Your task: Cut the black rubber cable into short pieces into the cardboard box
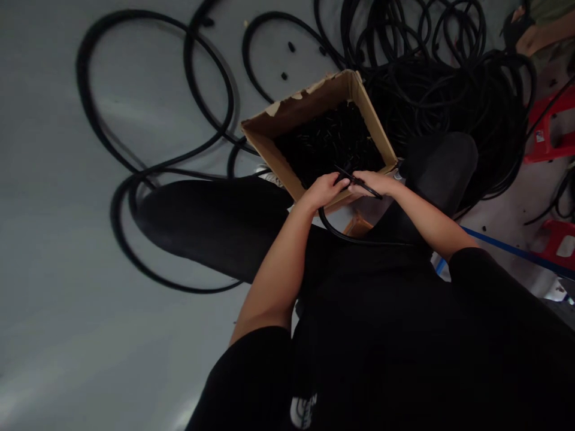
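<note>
Both of my hands are together over the near edge of a cardboard box [281, 164]. My left hand [324, 191] is closed around a black rubber hose [331, 228], which bends down from the fingers and runs right across my lap. My right hand [366, 181] is closed on dark scissors [375, 194]; a loop of the handle shows below the hand and a thin blade points up-left. The scissors and the hose end meet between the hands, but the exact contact is too dark to make out. Many short black pieces [332, 134] lie inside the box.
A big tangle of black hose [426, 96] lies beyond the box at right, with loose loops [83, 78] on the grey floor at left. Red stools [541, 134] stand at far right. Another person's arm [545, 36] shows at the top right.
</note>
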The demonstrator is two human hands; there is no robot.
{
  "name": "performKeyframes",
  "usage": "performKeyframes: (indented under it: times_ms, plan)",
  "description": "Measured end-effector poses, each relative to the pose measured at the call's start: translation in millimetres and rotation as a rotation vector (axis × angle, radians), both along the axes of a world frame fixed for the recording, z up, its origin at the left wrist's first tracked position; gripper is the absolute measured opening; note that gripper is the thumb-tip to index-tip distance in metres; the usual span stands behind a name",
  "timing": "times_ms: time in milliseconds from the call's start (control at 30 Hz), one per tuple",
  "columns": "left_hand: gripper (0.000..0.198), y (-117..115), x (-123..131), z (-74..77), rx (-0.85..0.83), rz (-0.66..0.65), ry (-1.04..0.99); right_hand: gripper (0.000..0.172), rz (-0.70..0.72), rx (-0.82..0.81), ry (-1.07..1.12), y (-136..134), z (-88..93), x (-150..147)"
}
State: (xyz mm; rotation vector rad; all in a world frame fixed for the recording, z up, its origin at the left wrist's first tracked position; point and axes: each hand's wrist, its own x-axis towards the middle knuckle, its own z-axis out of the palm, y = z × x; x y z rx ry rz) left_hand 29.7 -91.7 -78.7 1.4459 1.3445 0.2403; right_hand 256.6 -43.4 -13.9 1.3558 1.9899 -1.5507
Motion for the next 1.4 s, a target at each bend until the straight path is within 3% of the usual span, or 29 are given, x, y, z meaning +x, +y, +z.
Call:
performKeyframes:
  times_ms: [167, 367, 767, 1067, 1400]
  plan:
    - [0.03, 0.0, -0.3, -2.4, -0.027, -0.117, 0.1, 0.019, 0.066, 0.041, -0.036, -7.0, -10.6, -2.7]
    - [0.028, -4.0, -2.5, -4.1, -0.038, -0.24, 0.065, 0.014, 0.066, -0.072, 0.097, -10.2, -23.0, -1.2]
    - [0.04, 0.8, -7.1, 0.7, -0.066, -0.211, 0.137, 0.005, -0.126, -0.052, 0.011, -14.7, -22.9, -6.9]
    - [0.053, 3.3, -13.7, -11.4, -0.05, -0.159, 0.09, 0.002, -0.128, 0.116, 0.059, -13.2, -17.3, -7.8]
    - [0.041, 4.2, -10.2, -7.2, -0.068, -0.107, 0.078, 0.011, -0.042, 0.215, -0.034, -19.2, -14.3, -9.2]
